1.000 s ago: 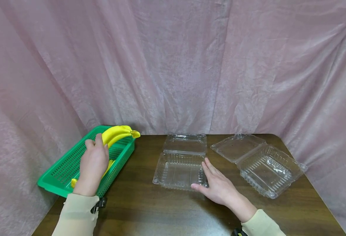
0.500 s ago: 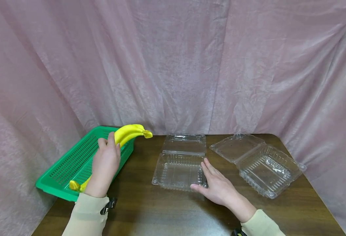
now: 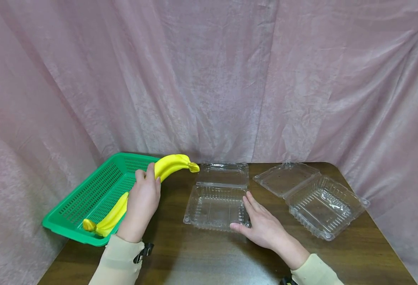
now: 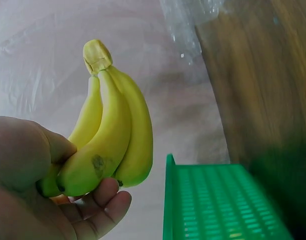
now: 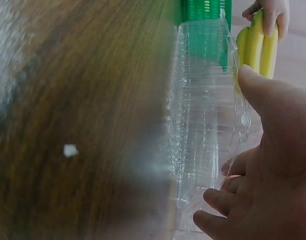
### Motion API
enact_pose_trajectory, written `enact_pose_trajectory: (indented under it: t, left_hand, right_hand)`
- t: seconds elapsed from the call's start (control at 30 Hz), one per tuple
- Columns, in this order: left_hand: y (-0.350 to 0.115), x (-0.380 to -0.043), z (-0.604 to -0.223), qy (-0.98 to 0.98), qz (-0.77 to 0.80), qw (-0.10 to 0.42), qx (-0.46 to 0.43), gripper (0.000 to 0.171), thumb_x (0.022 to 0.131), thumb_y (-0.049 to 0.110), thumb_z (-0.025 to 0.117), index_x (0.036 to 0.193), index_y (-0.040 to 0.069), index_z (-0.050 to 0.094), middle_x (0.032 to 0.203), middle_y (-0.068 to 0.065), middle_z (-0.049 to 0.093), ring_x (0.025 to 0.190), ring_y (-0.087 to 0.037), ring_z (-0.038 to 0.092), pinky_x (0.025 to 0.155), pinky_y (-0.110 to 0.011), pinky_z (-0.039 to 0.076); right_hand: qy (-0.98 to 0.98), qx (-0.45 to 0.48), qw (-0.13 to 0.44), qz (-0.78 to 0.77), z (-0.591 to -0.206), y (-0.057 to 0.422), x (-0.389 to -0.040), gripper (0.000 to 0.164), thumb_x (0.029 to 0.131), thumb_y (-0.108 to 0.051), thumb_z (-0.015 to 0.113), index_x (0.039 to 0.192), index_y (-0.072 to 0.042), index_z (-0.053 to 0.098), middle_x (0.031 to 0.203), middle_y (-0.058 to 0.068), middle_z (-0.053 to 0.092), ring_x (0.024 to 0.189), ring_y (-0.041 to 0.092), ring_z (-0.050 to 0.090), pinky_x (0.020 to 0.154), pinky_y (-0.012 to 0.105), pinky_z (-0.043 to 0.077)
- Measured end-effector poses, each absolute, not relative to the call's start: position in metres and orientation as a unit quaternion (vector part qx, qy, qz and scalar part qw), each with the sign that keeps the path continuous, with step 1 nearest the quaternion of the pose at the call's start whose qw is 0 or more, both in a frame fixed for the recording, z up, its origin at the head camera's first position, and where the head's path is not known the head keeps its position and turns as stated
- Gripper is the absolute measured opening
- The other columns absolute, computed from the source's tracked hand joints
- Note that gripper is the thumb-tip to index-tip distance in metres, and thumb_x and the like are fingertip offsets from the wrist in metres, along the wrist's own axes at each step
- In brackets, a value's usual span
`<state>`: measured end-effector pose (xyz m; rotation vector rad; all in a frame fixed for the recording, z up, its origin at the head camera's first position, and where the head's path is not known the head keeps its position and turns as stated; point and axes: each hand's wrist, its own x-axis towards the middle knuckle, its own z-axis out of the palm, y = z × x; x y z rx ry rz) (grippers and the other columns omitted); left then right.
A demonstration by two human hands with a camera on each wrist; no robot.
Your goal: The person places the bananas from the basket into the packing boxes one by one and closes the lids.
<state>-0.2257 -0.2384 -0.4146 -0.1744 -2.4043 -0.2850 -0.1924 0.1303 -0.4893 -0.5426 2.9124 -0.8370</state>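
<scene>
My left hand (image 3: 144, 200) grips a bunch of yellow bananas (image 3: 171, 164) by its lower ends, thumb on one side and fingers beneath. In the left wrist view the bunch (image 4: 113, 125) shows several bananas joined at a stem that points up. It is held above the right edge of the green basket (image 3: 82, 196). A second banana bunch (image 3: 113, 217) lies inside that basket. My right hand (image 3: 264, 225), fingers extended and thumb spread, rests at the right side of an opened clear plastic clamshell box (image 3: 212, 206). In the right wrist view the thumb and fingers lie along the box's wall (image 5: 202, 110).
Another clear clamshell box (image 3: 326, 206) stands opened and turned at an angle on the right of the wooden table (image 3: 194, 257). The near box's lid (image 3: 223, 174) lies back toward the pink curtain (image 3: 227, 79). A small white scrap (image 5: 70, 150) shows in the right wrist view.
My left hand has carried the banana bunch rightward from over the basket to its right edge, uncovering the bunch inside. My right hand has stayed at the clamshell box.
</scene>
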Motion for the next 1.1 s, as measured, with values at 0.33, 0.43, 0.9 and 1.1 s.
enact_pose_trajectory:
  t: [0.33,0.43,0.9,1.1]
  left_hand:
    - [-0.217,-0.225,-0.424,-0.929,-0.103,0.345,-0.079,0.056,0.103,0.007,0.078,0.152,-0.007,0.053,0.108,-0.031,0.055,0.050,-0.030,0.054,0.044,-0.045,0.052]
    - [-0.209,-0.225,-0.429,-0.931,-0.100,0.340,-0.085,0.058,0.102,0.008,0.080,0.152,-0.006,0.054,0.106,-0.029,0.056,0.052,-0.029,0.055,0.044,-0.043,0.052]
    - [-0.185,-0.223,-0.447,-0.944,-0.111,0.295,-0.095,0.060,0.103,0.013,0.081,0.154,-0.001,0.052,0.106,-0.023,0.055,0.060,-0.028,0.059,0.048,-0.040,0.053]
    - [-0.178,-0.222,-0.452,-0.943,-0.114,0.289,-0.121,0.059,0.103,0.013,0.081,0.153,0.002,0.054,0.107,-0.022,0.056,0.060,-0.026,0.059,0.047,-0.038,0.052]
  right_hand:
    - [0.945,-0.178,0.029,-0.272,-0.489,0.130,-0.193,0.107,0.102,-0.067,0.070,0.173,0.000,0.027,0.183,0.014,0.014,0.162,0.045,0.032,0.126,0.062,0.033]
    - [0.946,-0.176,0.030,-0.272,-0.489,0.130,-0.193,0.107,0.102,-0.068,0.070,0.174,0.000,0.027,0.184,0.014,0.014,0.161,0.045,0.032,0.126,0.062,0.033]
    - [0.945,-0.176,0.030,-0.274,-0.489,0.130,-0.193,0.107,0.102,-0.067,0.070,0.174,0.000,0.027,0.183,0.014,0.013,0.161,0.045,0.032,0.126,0.063,0.033]
    - [0.946,-0.172,0.028,-0.275,-0.489,0.130,-0.193,0.108,0.101,-0.066,0.071,0.174,-0.001,0.025,0.184,0.013,0.013,0.162,0.044,0.031,0.127,0.063,0.032]
